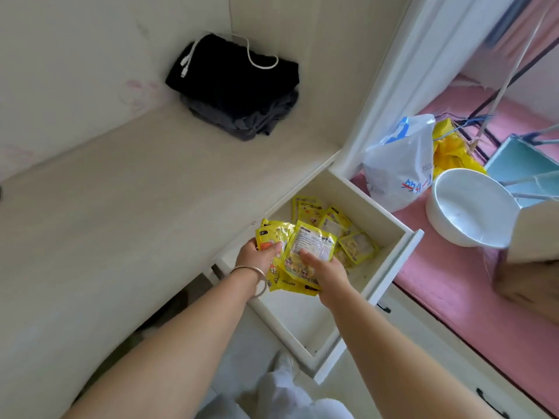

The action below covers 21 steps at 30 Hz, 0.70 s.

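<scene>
Seen from the head camera, the left hand (257,256) grips a fanned stack of glossy yellow plastic snack packets (298,252) above the open white wooden drawer (372,204), thumb curled over them. The right hand (328,275) pinches the front packet. More loose yellow packets (357,246) lie at the drawer's far end. Squaring the edges together first should stop the stack sliding apart.
</scene>
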Motion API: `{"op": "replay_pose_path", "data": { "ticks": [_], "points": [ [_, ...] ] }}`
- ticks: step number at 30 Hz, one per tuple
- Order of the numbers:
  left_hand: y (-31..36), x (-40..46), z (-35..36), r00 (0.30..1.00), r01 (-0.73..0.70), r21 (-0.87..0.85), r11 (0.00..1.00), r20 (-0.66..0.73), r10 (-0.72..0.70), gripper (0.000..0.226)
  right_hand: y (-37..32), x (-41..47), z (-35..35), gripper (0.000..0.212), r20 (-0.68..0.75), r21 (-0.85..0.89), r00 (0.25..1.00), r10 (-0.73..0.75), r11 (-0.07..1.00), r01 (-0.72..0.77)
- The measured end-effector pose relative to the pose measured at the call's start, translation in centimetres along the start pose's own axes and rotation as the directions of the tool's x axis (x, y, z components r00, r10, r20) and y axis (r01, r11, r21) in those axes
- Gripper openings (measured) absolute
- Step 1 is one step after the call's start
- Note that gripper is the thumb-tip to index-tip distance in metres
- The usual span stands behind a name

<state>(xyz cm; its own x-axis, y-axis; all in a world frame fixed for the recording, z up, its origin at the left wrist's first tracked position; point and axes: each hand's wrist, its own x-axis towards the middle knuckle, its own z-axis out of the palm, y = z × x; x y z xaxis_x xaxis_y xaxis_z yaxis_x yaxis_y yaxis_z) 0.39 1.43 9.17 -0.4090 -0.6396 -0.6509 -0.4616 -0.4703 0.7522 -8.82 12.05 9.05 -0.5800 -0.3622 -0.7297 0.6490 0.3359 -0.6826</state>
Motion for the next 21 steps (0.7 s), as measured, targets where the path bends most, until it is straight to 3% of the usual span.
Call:
{"op": "replay_pose_path", "data": {
  "ticks": [5,8,11,13,17,21],
  "points": [
    [-2.4,3.1,2.9,0.990,0.141,0.093,0.986,-0.017,-0.140,0.009,1.5,3.0,-2.4,0.035,-0.055,-0.021,0.996,0.071,0.997,-0.072],
    [-4.3,5.6,3.5,0.974,0.218,0.188,0.958,0.017,-0.225,0.025,3.2,5.1,-2.9,0.041,-0.068,-0.070,0.988,0.135,0.988,-0.140],
    [-6.1,8.0,3.9,0.954,0.277,0.252,0.927,0.042,-0.296,0.011,4.9,7.0,-2.9,0.037,-0.096,-0.113,0.976,0.196,0.972,-0.206],
    [-6.8,9.1,4.3,0.942,0.309,0.272,0.911,0.042,-0.332,0.016,6.0,8.1,-2.7,0.037,-0.129,-0.128,0.964,0.233,0.960,-0.249],
    [-7.9,11.2,5.0,0.929,0.309,0.458,0.834,0.044,-0.368,0.016,8.1,10.4,-2.8,0.039,-0.199,-0.140,0.926,0.320,0.926,-0.350],
    [-8.8,13.0,5.3,0.926,0.281,0.601,0.748,0.035,-0.376,0.041,9.6,12.1,-3.0,0.041,-0.235,-0.133,0.895,0.378,0.900,-0.415]
  ]
}}
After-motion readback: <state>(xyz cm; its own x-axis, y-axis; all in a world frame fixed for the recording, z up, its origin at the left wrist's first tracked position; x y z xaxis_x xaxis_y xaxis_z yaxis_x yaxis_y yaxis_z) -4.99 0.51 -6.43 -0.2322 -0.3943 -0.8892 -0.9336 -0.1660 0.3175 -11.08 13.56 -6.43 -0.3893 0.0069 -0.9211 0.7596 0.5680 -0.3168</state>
